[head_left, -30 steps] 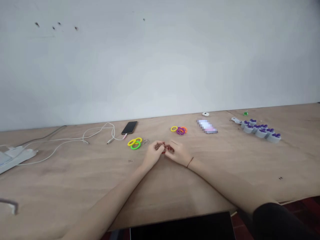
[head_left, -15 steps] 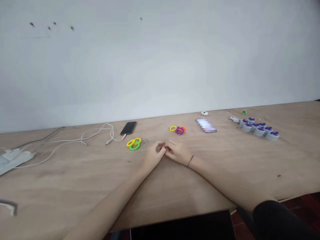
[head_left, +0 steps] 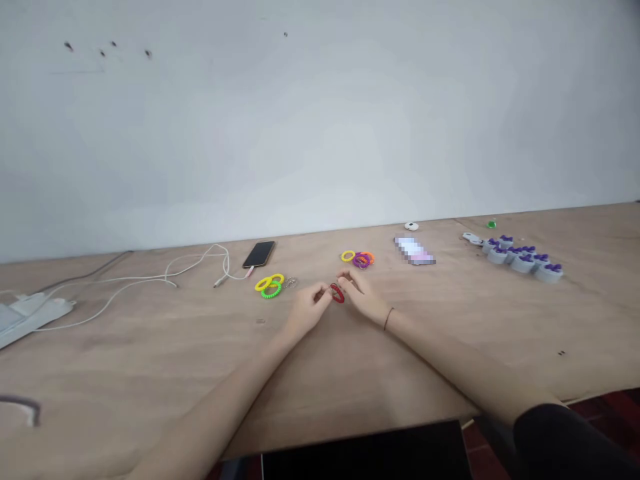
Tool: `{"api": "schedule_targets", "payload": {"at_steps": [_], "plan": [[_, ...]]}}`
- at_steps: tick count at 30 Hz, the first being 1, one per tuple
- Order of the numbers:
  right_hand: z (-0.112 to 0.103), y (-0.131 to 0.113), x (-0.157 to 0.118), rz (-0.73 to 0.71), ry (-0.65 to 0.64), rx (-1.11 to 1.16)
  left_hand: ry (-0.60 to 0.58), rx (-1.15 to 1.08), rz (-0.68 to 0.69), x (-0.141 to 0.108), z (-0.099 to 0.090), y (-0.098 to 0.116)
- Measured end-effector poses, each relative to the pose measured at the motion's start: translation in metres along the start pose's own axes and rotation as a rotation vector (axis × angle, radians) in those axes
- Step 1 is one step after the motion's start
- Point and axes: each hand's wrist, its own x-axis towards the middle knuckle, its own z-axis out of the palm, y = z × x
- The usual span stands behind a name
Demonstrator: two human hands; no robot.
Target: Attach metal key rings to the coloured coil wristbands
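My left hand [head_left: 306,310] pinches the near edge of a red spiral coil wristband [head_left: 339,294] between thumb and fingers, just above the table. Beside it on the right, my right hand [head_left: 367,299] is apart from the coil, its fingers loosely spread and holding nothing. Left of my left hand lie yellow coil wristbands [head_left: 263,285] with a green coil wristband [head_left: 271,290]. Small metal key rings [head_left: 291,283] rest against them. Beyond my hands sits a pile with a yellow coil [head_left: 347,256], a purple coil [head_left: 361,261] and an orange coil [head_left: 369,257].
A black phone [head_left: 259,255] lies plugged into a white cable [head_left: 227,260]. At the left stands a power strip [head_left: 40,312]. A second phone [head_left: 414,250] with a blurred screen and a round white object [head_left: 411,227] lie at the back. Grey-white cups with purple pieces [head_left: 522,263] are at right.
My right hand has let go of the red coil wristband and drawn away to the right, its fingers opening. The coil, hidden between both hands before, now shows in my left hand.
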Motion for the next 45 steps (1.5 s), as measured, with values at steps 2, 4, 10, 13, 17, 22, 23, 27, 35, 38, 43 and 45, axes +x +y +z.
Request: {"api": "schedule_targets", "payload": {"at_steps": [2, 4, 10, 13, 17, 22, 23, 27, 35, 38, 43, 45], "plan": [[0.001, 0.0, 0.001, 0.132, -0.07, 0.155, -0.028, -0.066, 0.0, 0.0, 0.0, 0.001], [0.001, 0.0, 0.0, 0.222, -0.223, 0.221, -0.067, -0.133, 0.005, 0.0, 0.0, 0.002], [-0.009, -0.007, -0.007, 0.253, -0.24, 0.04, -0.117, -0.104, 0.015, -0.002, 0.001, 0.001], [-0.014, -0.01, -0.01, 0.122, -0.213, -0.124, -0.158, -0.038, 0.03, -0.002, 0.001, 0.002], [-0.014, -0.012, -0.013, 0.033, -0.175, -0.223, -0.195, 0.065, 0.099, -0.003, 0.002, 0.003], [-0.012, -0.017, -0.018, -0.007, -0.119, -0.185, -0.196, 0.154, 0.121, -0.003, 0.003, 0.003], [-0.012, -0.018, -0.019, -0.007, -0.098, -0.175, -0.183, 0.162, 0.12, -0.003, 0.003, 0.002], [-0.009, -0.018, -0.021, 0.034, -0.043, -0.098, -0.095, 0.174, 0.1, -0.003, 0.004, 0.002], [-0.003, -0.015, -0.02, 0.19, 0.052, 0.083, 0.028, 0.209, 0.092, -0.006, 0.01, 0.004], [-0.003, -0.016, -0.021, 0.171, 0.081, 0.056, 0.048, 0.21, 0.073, -0.007, 0.012, 0.003], [-0.004, -0.019, -0.022, 0.149, 0.085, 0.022, 0.058, 0.214, 0.075, -0.007, 0.012, 0.001], [-0.005, -0.02, -0.022, 0.141, 0.082, 0.015, 0.067, 0.206, 0.087, -0.008, 0.013, 0.0]]}}
